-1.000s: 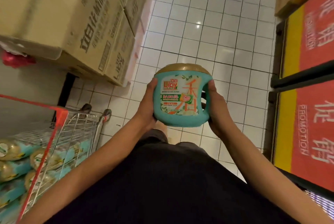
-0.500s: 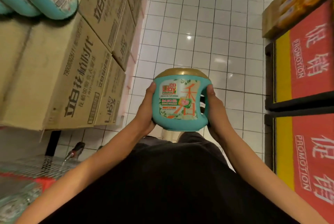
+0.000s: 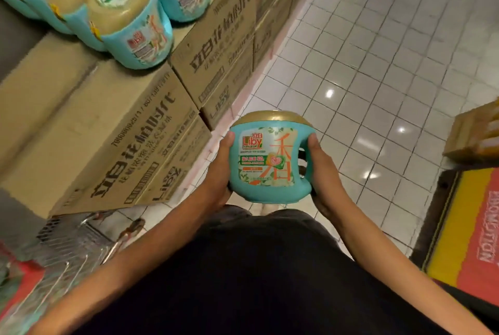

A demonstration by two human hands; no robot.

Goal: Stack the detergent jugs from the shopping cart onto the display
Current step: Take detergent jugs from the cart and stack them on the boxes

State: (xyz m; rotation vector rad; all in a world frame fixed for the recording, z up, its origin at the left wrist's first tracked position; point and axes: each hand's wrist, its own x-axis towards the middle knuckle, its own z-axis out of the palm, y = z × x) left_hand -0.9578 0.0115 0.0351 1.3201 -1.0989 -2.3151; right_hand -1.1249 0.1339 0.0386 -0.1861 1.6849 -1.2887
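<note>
Being held upright in front of a black garment (image 3: 256, 280) is one detergent jug (image 3: 270, 156): a squat, rounded tub of smooth teal plastic with a domed gold lid, a glossy printed label and a moulded handle on its right side. It is being clamped between two hands, the left hand (image 3: 220, 172) wrapped round its left wall and the right hand (image 3: 321, 172) round the handle side. At lower left, one wire shopping cart (image 3: 67, 248) with a red rim is being shown, blurred. Beyond it, stacked brown cardboard boxes (image 3: 108, 132), matte and printed, are being used as the display. At least four matching jugs (image 3: 129, 24) are being carried on top. At right, one red and yellow promotion panel (image 3: 472, 240) is being shown beside glossy white floor tiles (image 3: 378, 51).
</note>
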